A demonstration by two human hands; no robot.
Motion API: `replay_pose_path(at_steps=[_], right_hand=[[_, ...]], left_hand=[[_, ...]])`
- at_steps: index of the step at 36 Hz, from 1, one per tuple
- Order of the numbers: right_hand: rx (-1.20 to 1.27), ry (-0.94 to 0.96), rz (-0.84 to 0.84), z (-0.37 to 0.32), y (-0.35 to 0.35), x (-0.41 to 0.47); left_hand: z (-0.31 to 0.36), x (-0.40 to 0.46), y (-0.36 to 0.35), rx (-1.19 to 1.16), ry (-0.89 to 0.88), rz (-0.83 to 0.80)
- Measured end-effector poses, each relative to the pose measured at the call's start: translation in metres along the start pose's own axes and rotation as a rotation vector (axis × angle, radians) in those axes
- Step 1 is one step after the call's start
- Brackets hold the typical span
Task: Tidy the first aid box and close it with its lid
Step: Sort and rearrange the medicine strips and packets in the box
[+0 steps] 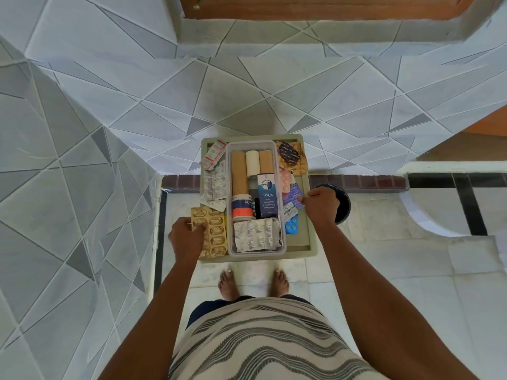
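Over the tray [307, 237], left hand [186, 238] pinches a gold blister pack [215, 237], right hand [322, 204] a purple packet [293, 196].

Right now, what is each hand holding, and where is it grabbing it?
The left hand pinches the gold pill strip at its near-left edge. The right hand has its fingers on the purple packet, at its right edge.

- Cream top [255, 344] with wavy grey stripes.
- Dark blue shorts [199, 312] beneath its hem.
- Bare arms, no sleeves.
- Bare feet [227, 283], pale toenails.
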State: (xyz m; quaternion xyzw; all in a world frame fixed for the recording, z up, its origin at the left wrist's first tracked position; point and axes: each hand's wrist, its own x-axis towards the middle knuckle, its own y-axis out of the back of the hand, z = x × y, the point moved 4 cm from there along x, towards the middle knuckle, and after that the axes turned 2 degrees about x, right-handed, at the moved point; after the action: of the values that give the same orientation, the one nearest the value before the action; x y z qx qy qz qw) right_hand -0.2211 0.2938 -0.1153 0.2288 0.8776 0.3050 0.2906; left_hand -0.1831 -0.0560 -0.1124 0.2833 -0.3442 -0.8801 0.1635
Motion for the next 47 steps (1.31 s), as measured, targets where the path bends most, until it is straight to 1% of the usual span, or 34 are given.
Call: replay_pose_path(at_steps=[3, 6, 12, 20, 24, 29, 33, 36, 39, 40, 44, 47], right_hand=[[0.028, 0.068, 0.010, -0.006, 0.008, -0.009], [0.062, 0.086, 0.020, -0.008, 0.013, -0.017], [0.086, 0.129, 0.096, -0.001, 0.021, -0.026], [0.126, 0.198, 0.240, 0.000, 0.029, -0.048], [0.179, 0.283, 0.244, -0.009, 0.032, -0.072], [0.243, 0.413, 0.142, -0.017, 0.021, -0.096], [0.159, 0.550, 0.015, -0.021, 0.006, -0.108], [0.048, 0.637, -0.139, -0.022, -0.008, -0.116], [-0.069, 0.680, -0.319, -0.024, -0.021, -0.124], [-0.102, 0.700, -0.356, -0.026, -0.025, -0.127], [-0.285, 0.745, -0.415, -0.034, -0.042, -0.130], [-0.384, 0.743, -0.457, -0.038, -0.048, -0.129]], left_hand=[[-0.001, 0.001, 0.004, -0.034, 0.023, -0.002], [-0.007, 0.004, 0.006, -0.074, 0.037, -0.033], [-0.017, 0.013, 0.005, -0.147, 0.089, -0.122], [-0.026, 0.018, 0.006, -0.208, 0.113, -0.130], [-0.034, 0.024, 0.005, -0.295, 0.163, -0.177], [-0.033, 0.017, 0.010, -0.366, 0.173, -0.212], [-0.035, 0.012, 0.017, -0.419, 0.180, -0.226], [-0.039, 0.010, 0.021, -0.432, 0.170, -0.222], [-0.041, 0.009, 0.026, -0.448, 0.164, -0.222], [-0.042, 0.009, 0.027, -0.455, 0.163, -0.223], [-0.045, 0.010, 0.034, -0.479, 0.162, -0.222], [-0.041, 0.010, 0.041, -0.483, 0.105, -0.195]])
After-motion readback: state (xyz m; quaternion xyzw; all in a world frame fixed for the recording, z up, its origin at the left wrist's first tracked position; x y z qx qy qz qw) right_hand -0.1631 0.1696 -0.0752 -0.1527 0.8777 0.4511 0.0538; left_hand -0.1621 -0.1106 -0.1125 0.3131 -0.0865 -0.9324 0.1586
